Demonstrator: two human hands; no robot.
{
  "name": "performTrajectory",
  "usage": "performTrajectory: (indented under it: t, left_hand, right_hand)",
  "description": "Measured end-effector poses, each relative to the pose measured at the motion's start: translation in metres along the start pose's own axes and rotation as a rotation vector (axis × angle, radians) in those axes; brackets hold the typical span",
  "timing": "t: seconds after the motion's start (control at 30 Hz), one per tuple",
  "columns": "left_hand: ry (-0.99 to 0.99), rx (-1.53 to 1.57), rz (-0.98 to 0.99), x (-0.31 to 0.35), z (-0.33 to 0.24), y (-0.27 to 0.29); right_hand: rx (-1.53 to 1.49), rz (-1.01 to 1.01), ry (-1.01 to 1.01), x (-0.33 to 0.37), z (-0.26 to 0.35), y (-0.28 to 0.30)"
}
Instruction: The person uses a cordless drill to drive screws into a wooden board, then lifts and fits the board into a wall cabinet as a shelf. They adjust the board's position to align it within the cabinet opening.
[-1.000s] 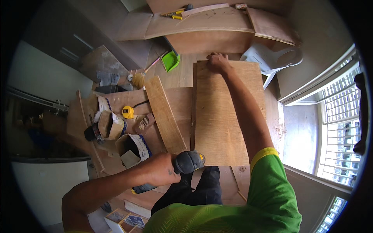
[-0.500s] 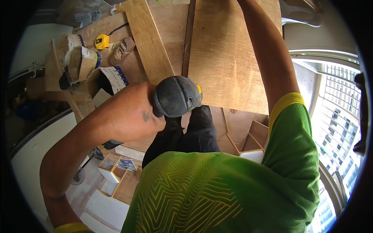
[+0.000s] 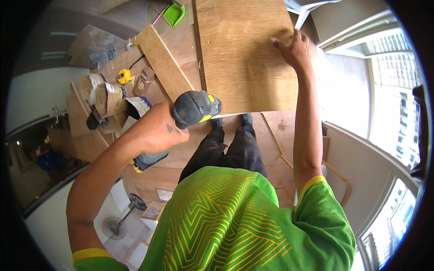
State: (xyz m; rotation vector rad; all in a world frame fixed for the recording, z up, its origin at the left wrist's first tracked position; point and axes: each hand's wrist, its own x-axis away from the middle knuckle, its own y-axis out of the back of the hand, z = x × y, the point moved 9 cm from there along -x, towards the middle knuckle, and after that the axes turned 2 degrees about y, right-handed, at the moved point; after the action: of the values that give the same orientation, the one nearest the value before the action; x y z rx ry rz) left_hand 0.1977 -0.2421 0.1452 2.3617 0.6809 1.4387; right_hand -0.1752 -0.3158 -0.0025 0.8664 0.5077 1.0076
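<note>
My left hand (image 3: 163,128) is wrapped round the grip of a black and yellow cordless drill (image 3: 192,107). The drill's nose points right, at the near left end of a large wooden board (image 3: 244,54); its tip is hidden behind its body. On the board's right edge lies my right hand (image 3: 296,50), its thumb stretched over the top face and its fingers at the edge, gripping it. Left of the board, a narrow wooden plank (image 3: 165,63) lies slanting, its near end close to the drill.
Left of the plank are a yellow tape measure (image 3: 124,76), a worn brown block-like thing (image 3: 143,81) and several opened cartons (image 3: 108,99). A green dustpan (image 3: 174,15) lies beyond. A fan (image 3: 114,227) stands at the lower left, and windows (image 3: 393,104) line the right.
The view has shifted, showing more of the board's surroundings. My right hand, out of sight beyond the top edge before, now shows on the board's right edge. The drill stays in my left hand.
</note>
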Motion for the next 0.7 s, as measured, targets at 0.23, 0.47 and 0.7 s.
performTrajectory:
  t: [0.23,0.47,0.7]
  left_hand:
    - [0.049,0.090,-0.016,0.008,-0.003,-0.013]
    - [0.036,0.068,-0.041,0.011,0.001,-0.020]
    - [0.145,0.053,-0.007,0.009,0.003,-0.017]
  right_hand:
    - [-0.292,0.230,-0.152,0.035,-0.053,-0.021]
    - [-0.346,0.170,-0.106,0.036,-0.054,-0.031]
    - [-0.322,0.099,-0.102,0.038,-0.055,-0.031]
